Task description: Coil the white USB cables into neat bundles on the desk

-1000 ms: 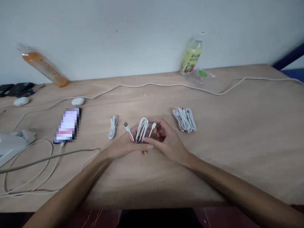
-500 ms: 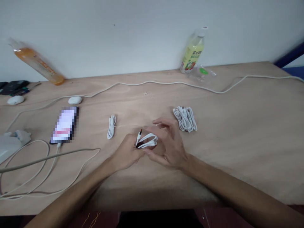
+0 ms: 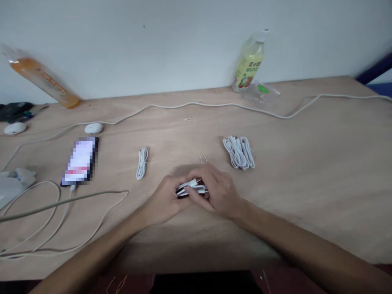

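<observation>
Near the front middle of the table, a white cable (image 3: 191, 184) is gripped between both hands, its white plugs showing among the fingers. My left hand (image 3: 167, 199) is closed round its left part. Thumb and fingers of my right hand (image 3: 219, 188) pinch the plug end. Part of the cable is hidden inside the hands. Just beyond them lies a short, bent white twist tie (image 3: 203, 158). One coiled white cable (image 3: 142, 163) rests to the left, and a pile of coiled white cables (image 3: 239, 152) to the right.
A charging phone (image 3: 79, 161) and loose cords (image 3: 58, 204) occupy the left side. An orange drink bottle (image 3: 45, 81) and a yellow drink bottle (image 3: 249, 65) lean on the wall. A long white cord (image 3: 214, 104) crosses the back, near a clear plastic wrapper (image 3: 265, 93).
My right hand has closed on the cable's plug end, which earlier stood up from my left hand. A bent twist tie now shows on the table beyond my hands.
</observation>
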{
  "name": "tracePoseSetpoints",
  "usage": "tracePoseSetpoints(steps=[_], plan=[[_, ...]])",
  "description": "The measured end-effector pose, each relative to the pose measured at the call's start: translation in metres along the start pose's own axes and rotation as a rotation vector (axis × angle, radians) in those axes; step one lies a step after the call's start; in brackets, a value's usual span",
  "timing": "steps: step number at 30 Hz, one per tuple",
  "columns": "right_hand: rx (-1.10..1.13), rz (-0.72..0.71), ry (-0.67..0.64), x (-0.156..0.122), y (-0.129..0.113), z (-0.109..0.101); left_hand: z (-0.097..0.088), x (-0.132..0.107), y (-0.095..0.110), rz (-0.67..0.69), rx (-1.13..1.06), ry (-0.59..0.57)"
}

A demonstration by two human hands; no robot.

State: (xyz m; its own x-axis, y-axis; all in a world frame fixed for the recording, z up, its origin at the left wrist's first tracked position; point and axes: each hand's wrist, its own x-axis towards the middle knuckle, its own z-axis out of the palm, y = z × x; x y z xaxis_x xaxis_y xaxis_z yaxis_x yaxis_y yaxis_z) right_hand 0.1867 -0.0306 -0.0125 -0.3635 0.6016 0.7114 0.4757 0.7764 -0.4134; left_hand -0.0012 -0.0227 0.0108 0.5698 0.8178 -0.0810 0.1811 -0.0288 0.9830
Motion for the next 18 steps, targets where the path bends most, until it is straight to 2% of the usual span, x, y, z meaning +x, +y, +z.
tracePoseSetpoints(steps=[4, 8, 13, 15, 18], plan=[[0.189, 0.174, 0.013, -0.001, 0.001, 0.000, -0.004, -0.001, 0.002, -0.044, -0.172, -0.016], [0.330, 0.295, -0.066, 0.003, 0.007, -0.006, -0.008, -0.001, -0.004, -0.055, -0.341, -0.080], [0.516, 0.329, -0.168, 0.008, 0.015, -0.013, -0.004, 0.001, 0.000, -0.038, -0.357, 0.019], [0.633, 0.442, -0.166, 0.008, 0.015, -0.012, -0.003, 0.001, 0.003, -0.030, -0.367, 0.043], [0.842, 0.685, -0.105, 0.007, 0.013, -0.008, -0.002, 0.003, 0.006, -0.005, -0.410, 0.081]])
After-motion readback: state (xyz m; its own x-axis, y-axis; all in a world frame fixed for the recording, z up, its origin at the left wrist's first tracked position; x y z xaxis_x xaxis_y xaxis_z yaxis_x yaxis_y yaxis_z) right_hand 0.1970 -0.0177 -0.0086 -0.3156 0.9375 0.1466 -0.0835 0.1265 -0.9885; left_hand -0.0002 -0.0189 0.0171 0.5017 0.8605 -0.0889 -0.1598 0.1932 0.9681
